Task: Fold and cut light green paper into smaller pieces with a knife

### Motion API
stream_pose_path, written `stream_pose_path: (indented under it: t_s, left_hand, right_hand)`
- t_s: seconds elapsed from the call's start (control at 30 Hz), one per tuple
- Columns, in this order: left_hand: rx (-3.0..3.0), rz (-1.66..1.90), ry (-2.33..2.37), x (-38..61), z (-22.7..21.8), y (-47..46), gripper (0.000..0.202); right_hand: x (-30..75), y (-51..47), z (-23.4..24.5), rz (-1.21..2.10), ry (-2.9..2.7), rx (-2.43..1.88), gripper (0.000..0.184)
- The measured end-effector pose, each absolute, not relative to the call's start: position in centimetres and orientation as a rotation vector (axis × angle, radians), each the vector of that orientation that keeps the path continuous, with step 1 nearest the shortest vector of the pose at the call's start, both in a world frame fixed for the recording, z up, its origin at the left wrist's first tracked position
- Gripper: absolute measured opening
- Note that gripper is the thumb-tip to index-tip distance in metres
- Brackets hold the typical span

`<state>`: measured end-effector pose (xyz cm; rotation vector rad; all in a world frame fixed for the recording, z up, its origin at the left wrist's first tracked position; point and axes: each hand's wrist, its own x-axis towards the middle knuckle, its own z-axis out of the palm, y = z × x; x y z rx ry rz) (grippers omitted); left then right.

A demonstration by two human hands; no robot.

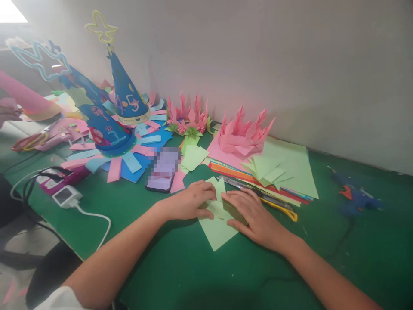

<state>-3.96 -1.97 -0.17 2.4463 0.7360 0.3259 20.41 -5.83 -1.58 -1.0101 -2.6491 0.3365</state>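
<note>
A light green sheet of paper, partly folded with its flaps turned up, lies on the green table in front of me. My left hand curls its fingers and thumb over the left folds. From the other side, my right hand grips the right flap between thumb and fingers. The fingers cover part of the folds. Just beyond my right hand rest scissors with a yellow handle, beside a stack of coloured paper.
Behind the paper stand two pink folded-paper crowns. Decorated blue cone hats, a phone and a power strip with a white charger are on the left. A blue glue gun lies right. Another person's hand shows at far left.
</note>
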Motion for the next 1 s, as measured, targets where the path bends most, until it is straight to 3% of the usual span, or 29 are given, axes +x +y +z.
stream_pose_path:
  t_s: [0.13,0.23,0.37,0.67,0.77,1.0]
  left_hand:
    - [2.323,0.400,0.816,-3.6,-0.4,-2.0,0.018]
    - [2.218,0.681,1.058,-3.7,-0.7,-1.6,0.020]
    - [2.272,0.979,1.300,-4.5,-1.0,-0.3,0.006]
    - [2.297,1.209,1.521,-5.2,-1.8,1.0,0.019]
    - [2.343,1.164,1.473,-5.2,-1.6,1.1,0.008]
    - [2.497,1.084,1.496,-5.6,-2.4,1.8,0.023]
  right_hand:
    - [20.4,-5.8,-1.4,0.300,-2.635,-0.996,0.040]
    - [20.4,-5.8,-1.4,0.293,-2.622,-0.981,0.030]
    - [20.4,-6.0,-1.7,0.241,-2.602,-0.867,0.021]
    - [20.8,-6.5,-1.9,-0.127,-2.477,-0.651,0.012]
    - [21.0,-6.5,-1.1,-0.206,-2.374,-0.617,0.018]
    - [22.5,-6.3,-0.5,-0.460,-2.192,-0.773,0.033]
